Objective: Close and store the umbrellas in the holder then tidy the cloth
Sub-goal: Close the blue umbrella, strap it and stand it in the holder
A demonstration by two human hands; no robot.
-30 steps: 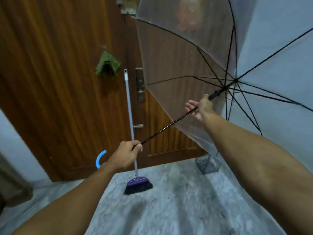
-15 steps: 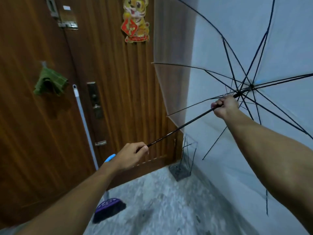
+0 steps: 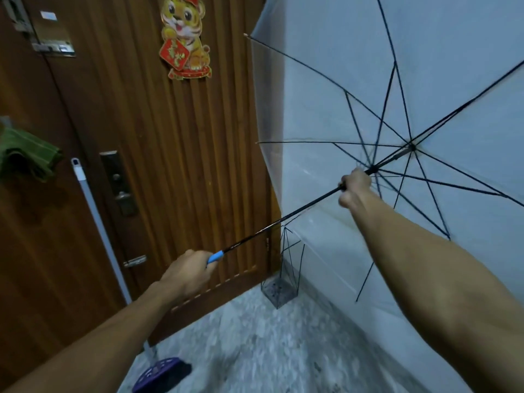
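Between the fists, the open umbrella (image 3: 368,114): left hand (image 3: 187,275) clenched on its handle, right hand (image 3: 355,185) round its shaft.

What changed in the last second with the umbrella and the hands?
The left hand slid down the shaft onto the blue handle. The right hand, first open beside the shaft, closed around it near the runner. The umbrella stays open; the holder is empty.

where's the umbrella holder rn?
Head view, lower centre-right: the wire holder stands on the floor in the corner where the wooden door meets the wall, below the open umbrella.
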